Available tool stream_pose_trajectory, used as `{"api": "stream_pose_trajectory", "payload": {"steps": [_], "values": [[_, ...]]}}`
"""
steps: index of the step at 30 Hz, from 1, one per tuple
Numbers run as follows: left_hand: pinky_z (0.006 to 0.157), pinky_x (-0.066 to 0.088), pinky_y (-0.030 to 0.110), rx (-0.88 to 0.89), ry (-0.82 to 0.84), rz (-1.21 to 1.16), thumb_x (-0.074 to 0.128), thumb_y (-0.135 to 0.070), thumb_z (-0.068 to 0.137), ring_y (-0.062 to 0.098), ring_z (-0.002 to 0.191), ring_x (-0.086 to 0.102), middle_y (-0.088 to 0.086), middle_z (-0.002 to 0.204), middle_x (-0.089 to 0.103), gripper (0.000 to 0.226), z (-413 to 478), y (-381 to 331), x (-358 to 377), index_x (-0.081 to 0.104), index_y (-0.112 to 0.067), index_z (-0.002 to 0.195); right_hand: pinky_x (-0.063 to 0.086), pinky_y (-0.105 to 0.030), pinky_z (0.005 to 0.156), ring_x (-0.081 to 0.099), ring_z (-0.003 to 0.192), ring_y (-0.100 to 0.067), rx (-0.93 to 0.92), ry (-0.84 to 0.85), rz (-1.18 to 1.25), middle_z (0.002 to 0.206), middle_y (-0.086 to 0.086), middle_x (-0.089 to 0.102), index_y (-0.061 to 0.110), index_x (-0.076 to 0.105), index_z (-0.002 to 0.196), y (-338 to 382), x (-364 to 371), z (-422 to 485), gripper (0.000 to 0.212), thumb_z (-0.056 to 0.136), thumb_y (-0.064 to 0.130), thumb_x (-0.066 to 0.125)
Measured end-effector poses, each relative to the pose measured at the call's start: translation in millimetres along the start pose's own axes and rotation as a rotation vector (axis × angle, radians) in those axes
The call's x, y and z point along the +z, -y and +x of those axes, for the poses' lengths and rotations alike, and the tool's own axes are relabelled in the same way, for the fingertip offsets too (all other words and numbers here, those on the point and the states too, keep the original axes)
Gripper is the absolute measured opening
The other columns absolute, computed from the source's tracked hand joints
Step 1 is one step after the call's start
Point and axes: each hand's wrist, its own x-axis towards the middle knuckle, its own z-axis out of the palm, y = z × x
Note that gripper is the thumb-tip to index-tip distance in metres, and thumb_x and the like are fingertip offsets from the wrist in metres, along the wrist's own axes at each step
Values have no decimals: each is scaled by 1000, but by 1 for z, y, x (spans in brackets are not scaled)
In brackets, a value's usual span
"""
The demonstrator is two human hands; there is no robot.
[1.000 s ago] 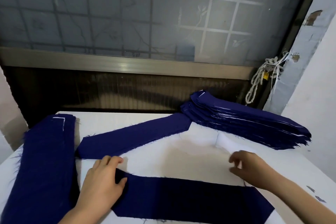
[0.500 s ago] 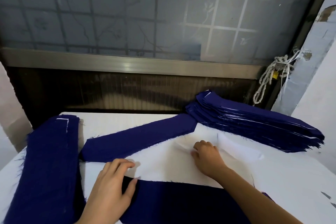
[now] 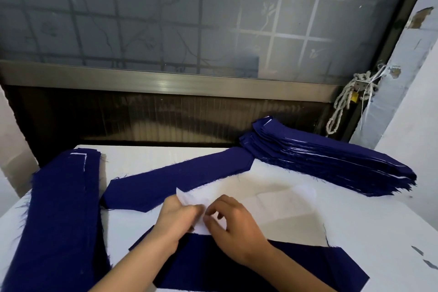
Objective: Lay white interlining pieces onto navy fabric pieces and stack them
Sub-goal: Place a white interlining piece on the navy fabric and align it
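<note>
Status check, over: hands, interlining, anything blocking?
Left hand, right hand both pinch white interlining. Navy piece lies flat below them. Nothing in the way.

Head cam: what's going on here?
A person is working bare-handed at a white table. The left grip and right grip both pinch the left end of a thin white interlining piece, just beyond the near navy piece; it is not yet laid on it. A second navy piece lies diagonally behind. A tall navy stack sits far right and a navy pile on the left.
</note>
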Motion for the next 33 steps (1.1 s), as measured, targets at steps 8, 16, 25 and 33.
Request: {"api": "stream_pose_trajectory", "payload": {"steps": [8, 16, 25, 33], "values": [[65, 53, 18, 470, -2, 194, 62, -20, 96, 9, 78, 71, -9, 85, 76, 27, -20, 15, -27, 75, -41, 88, 36, -36, 110, 36, 131, -14, 300, 283, 100, 133, 13, 49, 39, 42, 134, -23, -24, 38, 60, 82, 23, 66], [64, 53, 22, 408, -202, 99, 69, -18, 91, 7, 67, 70, -10, 70, 74, 28, -29, 10, -62, 75, -28, 66, 45, -25, 94, 60, 102, -10, 255, 350, -111, 105, 11, 68, 22, 70, 107, -55, -69, 16, 22, 85, 21, 68], [56, 54, 28, 214, -220, 59, 76, -24, 86, 21, 64, 74, 4, 73, 76, 19, -31, 20, -76, 76, -9, 75, 47, -21, 64, 60, 61, -7, 368, 188, -97, 67, 1, 64, 31, 70, 90, -86, -183, -60, 11, 87, 21, 73], [51, 28, 28, 225, -198, 599, 73, -34, 85, 13, 50, 34, -4, 52, 37, 48, -26, 46, -67, 41, -7, 61, 43, -14, 70, 59, 74, -4, 497, 186, -182, 80, 6, 64, 35, 64, 100, -91, -175, -105, 21, 86, 21, 72]]}}
